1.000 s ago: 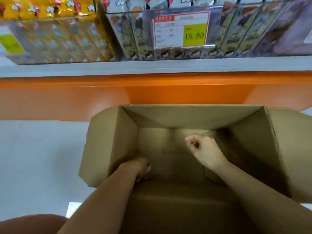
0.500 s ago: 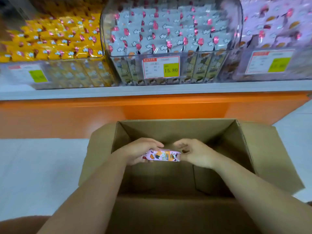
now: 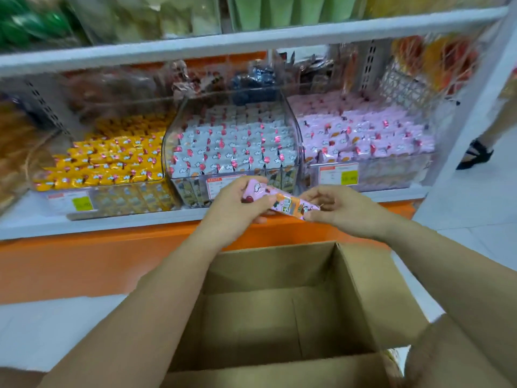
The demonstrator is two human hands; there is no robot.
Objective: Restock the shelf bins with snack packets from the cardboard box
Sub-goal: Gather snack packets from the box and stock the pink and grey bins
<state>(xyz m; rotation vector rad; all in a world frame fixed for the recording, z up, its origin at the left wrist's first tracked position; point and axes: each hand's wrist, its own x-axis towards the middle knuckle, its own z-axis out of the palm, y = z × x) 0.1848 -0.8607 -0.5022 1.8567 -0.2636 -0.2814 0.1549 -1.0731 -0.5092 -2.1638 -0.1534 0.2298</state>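
Above the far rim of the cardboard box (image 3: 363, 289), just in front of the shelf's (image 3: 112, 222) front edge, a pink snack packet (image 3: 282, 204) is being held lengthwise between both hands, sloping down toward the right. The left hand (image 3: 237, 208) is gripping its upper end, fingers curling over the top and thumb lying along the near side. The right hand (image 3: 344, 211) is pinching its lower end between thumb and fingertips. The packet is hanging clear of the box and is not touching any bin.

The box is standing open beneath the forearms, its bare cardboard floor showing.

Behind the hands, three clear bins are sitting side by side along the shelf's front edge. The middle bin (image 3: 193, 191), directly behind the packet, is holding grey-white packets in rows. The right bin (image 3: 391, 175) is holding pink packets and is wearing a price label (image 3: 338, 175) on its front. The left bin (image 3: 126, 197) is holding yellow packets. An orange base panel (image 3: 84, 264) is running below the shelf.

Near the shelf's right end, another person's foot in a black shoe (image 3: 475, 156) is standing on the pale floor.
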